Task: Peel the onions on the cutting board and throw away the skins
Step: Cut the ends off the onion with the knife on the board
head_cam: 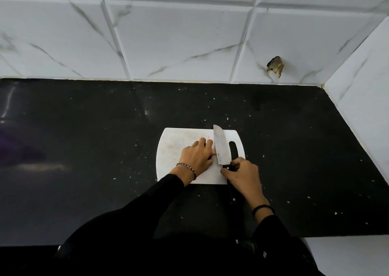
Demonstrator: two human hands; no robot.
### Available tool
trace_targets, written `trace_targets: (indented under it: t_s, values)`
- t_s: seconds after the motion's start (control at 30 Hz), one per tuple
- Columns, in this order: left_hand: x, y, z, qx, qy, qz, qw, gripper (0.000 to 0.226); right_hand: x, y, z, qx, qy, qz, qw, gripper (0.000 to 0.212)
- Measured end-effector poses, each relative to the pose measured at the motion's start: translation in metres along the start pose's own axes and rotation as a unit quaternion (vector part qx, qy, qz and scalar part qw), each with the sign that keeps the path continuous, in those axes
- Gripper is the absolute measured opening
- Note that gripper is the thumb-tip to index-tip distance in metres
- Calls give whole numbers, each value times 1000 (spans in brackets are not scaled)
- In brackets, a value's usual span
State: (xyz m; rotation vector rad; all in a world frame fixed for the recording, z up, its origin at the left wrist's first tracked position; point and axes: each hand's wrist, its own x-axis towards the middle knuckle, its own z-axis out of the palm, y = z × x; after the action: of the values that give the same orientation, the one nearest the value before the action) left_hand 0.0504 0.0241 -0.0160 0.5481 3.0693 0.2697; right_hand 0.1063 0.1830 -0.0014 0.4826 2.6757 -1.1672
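Note:
A white cutting board (pixel 174 141) lies on the black counter (pixel 84 128). My left hand (pixel 195 155) rests on the middle of the board with its fingers curled down; whatever is beneath it is hidden, and no onion shows. Its thumb reaches toward the blade of a knife (pixel 220 147), which points away from me over the board's right side, next to the handle slot. My right hand (pixel 242 174) grips the knife's dark handle at the board's near right corner.
Small white specks are scattered over the counter around the board. A tiled wall runs along the back, with a brown broken patch (pixel 275 66) at the right. A side wall (pixel 362 86) closes the right end. The counter's front edge is near my body.

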Motion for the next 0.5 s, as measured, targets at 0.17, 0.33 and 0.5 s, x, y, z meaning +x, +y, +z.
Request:
trace_targets:
  t_s: [0.17,0.33,0.5]
  values:
    - [-5,-44,-2,0,17,6,1000,31,-3,-1,-3,35,-9,2,999,21]
    - [-10,-81,-10,-7,22,-30,999,36,-4,-1,1,64,-6,6,998,22]
    - [-11,-85,-9,-13,29,-38,999,40,-3,-2,8,78,1,13,997,25]
